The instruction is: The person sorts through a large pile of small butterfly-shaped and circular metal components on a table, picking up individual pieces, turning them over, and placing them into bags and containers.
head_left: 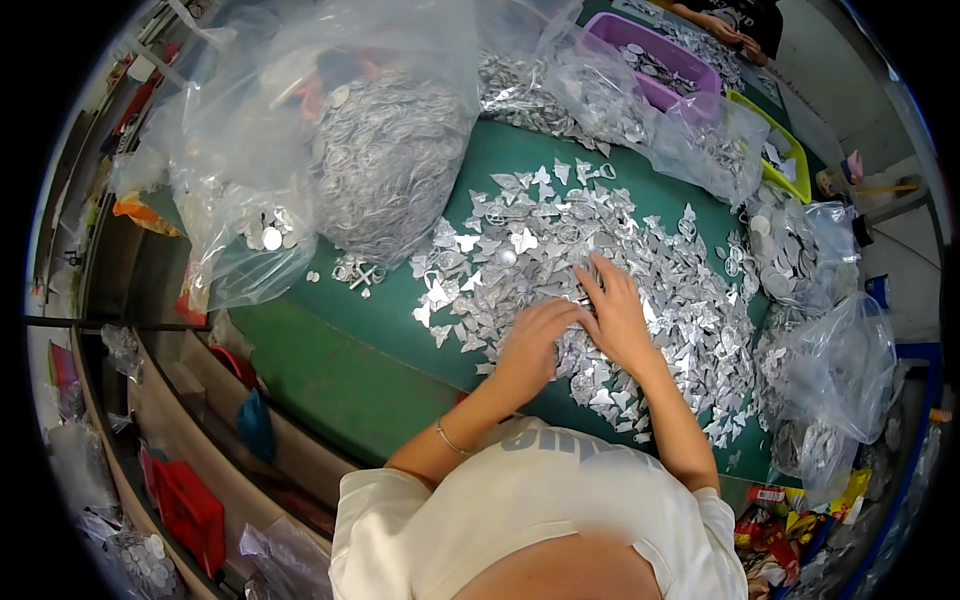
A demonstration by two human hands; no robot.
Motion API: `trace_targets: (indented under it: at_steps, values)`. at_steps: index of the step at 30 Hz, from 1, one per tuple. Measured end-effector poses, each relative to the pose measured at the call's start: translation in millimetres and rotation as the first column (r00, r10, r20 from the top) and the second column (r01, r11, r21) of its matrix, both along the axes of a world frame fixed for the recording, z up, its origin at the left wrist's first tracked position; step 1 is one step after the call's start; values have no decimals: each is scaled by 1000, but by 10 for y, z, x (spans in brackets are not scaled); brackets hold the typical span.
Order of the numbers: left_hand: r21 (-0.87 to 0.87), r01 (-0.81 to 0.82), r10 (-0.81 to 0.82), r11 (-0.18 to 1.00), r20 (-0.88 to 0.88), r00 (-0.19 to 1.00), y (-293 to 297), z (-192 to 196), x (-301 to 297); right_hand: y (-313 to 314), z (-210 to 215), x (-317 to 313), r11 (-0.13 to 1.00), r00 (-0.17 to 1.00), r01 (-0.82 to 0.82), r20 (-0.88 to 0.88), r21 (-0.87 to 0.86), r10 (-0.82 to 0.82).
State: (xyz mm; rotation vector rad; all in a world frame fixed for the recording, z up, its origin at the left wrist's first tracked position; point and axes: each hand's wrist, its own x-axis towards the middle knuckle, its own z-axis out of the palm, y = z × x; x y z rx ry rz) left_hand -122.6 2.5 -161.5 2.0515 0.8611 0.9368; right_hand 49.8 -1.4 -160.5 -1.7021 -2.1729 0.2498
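Observation:
Many small silvery metal pieces (690, 320), flat and irregular in shape, lie in a broad loose heap on the green tabletop (385, 325). My left hand (540, 338) rests at the near middle of this heap, its fingers bent and pressed together. Whatever its fingertips pinch is hidden. Close beside it, my right hand (617, 312) reaches into the heap with fingers apart, the fingertips touching the pieces. The two hands nearly meet at the left fingertips and right thumb. A round, shiny disc (507, 257) lies among the pieces beyond my left hand.
A large clear bag of metal pieces (385, 160) stands at the far left. Beyond the heap are a purple bin (690, 65) and a yellow-green tray (800, 165). Clear bags (835, 355) line the right edge. Another person's hands (735, 35) show at the top right.

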Motion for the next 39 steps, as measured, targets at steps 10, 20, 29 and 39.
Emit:
trace_targets:
  at_steps: [10,20,29,39]
  values:
    - [138,-124,151,983,-210,966,385,34,-143,4,211,227,976,937,169,-331,137,-116]
    - [-810,446,487,380,585,648,303,245,20,470,146,51,956,875,230,-468,182,-122]
    - [-727,666,532,-165,503,681,-104,-82,80,-239,190,189,954,880,283,-423,102,-216]
    - [-867,490,458,94,475,752,-108,1,-89,-374,-2,344,936,928,315,-259,159,-268]
